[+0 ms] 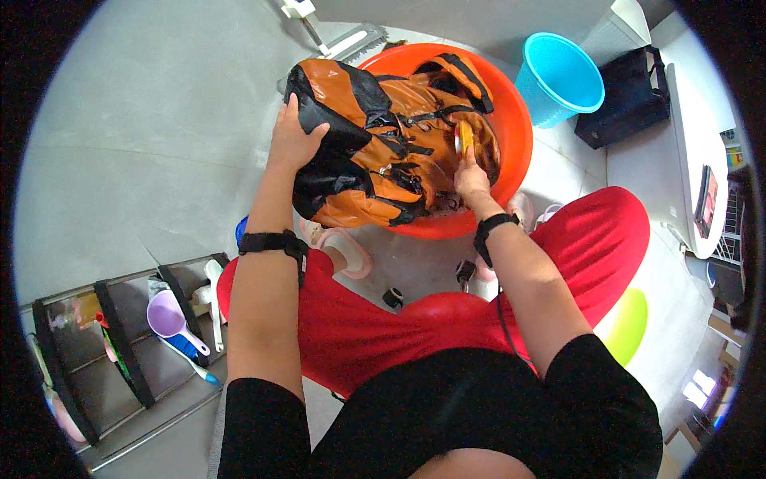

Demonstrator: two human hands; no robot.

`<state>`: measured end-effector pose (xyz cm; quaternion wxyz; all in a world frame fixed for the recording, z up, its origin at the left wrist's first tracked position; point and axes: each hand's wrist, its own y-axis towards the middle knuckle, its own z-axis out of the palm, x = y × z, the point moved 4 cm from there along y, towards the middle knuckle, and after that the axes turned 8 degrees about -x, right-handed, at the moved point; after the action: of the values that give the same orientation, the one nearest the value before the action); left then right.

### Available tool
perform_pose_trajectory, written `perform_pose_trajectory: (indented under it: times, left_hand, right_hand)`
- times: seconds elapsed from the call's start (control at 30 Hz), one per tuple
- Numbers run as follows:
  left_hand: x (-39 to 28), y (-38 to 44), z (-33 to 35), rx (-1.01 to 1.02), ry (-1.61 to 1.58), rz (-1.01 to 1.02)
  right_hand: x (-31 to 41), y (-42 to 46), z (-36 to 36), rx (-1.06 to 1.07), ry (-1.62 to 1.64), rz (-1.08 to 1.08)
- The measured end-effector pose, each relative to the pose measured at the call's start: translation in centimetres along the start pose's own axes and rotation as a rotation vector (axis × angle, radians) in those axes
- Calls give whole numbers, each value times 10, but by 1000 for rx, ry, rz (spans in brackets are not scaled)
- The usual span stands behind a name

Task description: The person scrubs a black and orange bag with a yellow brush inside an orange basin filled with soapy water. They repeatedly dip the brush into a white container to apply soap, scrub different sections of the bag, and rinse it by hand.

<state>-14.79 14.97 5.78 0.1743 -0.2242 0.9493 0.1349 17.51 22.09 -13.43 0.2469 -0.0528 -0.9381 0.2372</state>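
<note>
A wet orange and black backpack (389, 143) lies across a round red plastic basin (519, 149), its left part reaching over the rim. My left hand (294, 136) rests on the black panel at the pack's left end, thumb spread away from the fingers. In my right hand (471, 179) is a yellow-backed scrub brush (465, 139), held against the orange fabric at the right part of the pack. The brush's bristles are hard to make out. Some suds show near the basin's lower edge, below the pack.
Behind the basin on the right stand a blue plastic bucket (559, 72) and a black box-shaped bag (625, 99). A floor brush (353, 45) leans behind the basin. At lower left, a rack (125, 341) holds a purple dipper (167, 314). A white ledge with a phone (707, 202) is far right.
</note>
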Motion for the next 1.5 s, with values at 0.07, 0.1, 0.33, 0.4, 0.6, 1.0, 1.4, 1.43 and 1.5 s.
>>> perform_pose_trajectory:
  times: [0.07, 0.1, 0.33, 0.4, 0.6, 1.0, 1.4, 1.43, 1.5]
  left_hand:
    - [-2, 1, 6, 1, 13, 12]
    - [-2, 1, 8, 18, 17, 7]
    - [-60, -31, 42, -30, 442, 9]
    - [-81, -50, 68, 40, 490, 195]
    - [-94, -103, 138, 605, 602, 257]
    - [-39, -109, 202, 789, 539, 157]
    - [-28, -90, 235, 907, 576, 125]
    - [-30, -89, 234, 918, 569, 136]
    - [-33, -89, 228, 934, 517, 110]
  right_hand:
    - [-24, 12, 15, 126, -183, -48]
    - [-24, 2, 15, 153, -245, -64]
    - [-13, 26, 22, 149, -384, -207]
    - [-18, 32, 24, 196, -342, -155]
    - [-24, 48, 23, 201, -303, -160]
    - [-49, 108, 77, 352, -269, -6]
    - [-27, 52, 12, -98, -143, 101]
    - [-33, 59, 15, -53, -108, 98]
    - [-39, 74, 16, 35, -37, 84]
